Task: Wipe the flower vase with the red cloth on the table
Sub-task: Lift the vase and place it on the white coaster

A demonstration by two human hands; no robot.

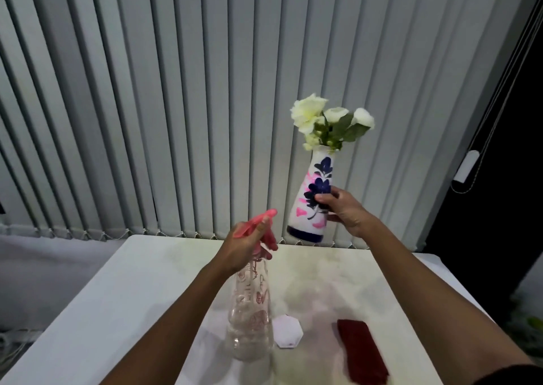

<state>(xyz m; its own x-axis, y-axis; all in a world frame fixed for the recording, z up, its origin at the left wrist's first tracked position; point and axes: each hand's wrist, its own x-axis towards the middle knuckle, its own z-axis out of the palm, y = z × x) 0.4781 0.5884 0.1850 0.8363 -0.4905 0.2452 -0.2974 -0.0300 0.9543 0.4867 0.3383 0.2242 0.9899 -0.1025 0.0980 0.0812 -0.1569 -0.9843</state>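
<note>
My right hand grips the white flower vase with blue and pink leaf painting, held tilted in the air above the table's far edge. White flowers stick out of its neck. My left hand is wrapped around the pink trigger head of a clear spray bottle, whose nozzle points toward the vase. The bottle's base is at the table surface; I cannot tell whether it touches. The folded red cloth lies flat on the white table at the near right, untouched.
A small white hexagonal coaster lies between the bottle and the cloth. Grey vertical blinds hang behind the table. A dark doorway or window frame is on the right.
</note>
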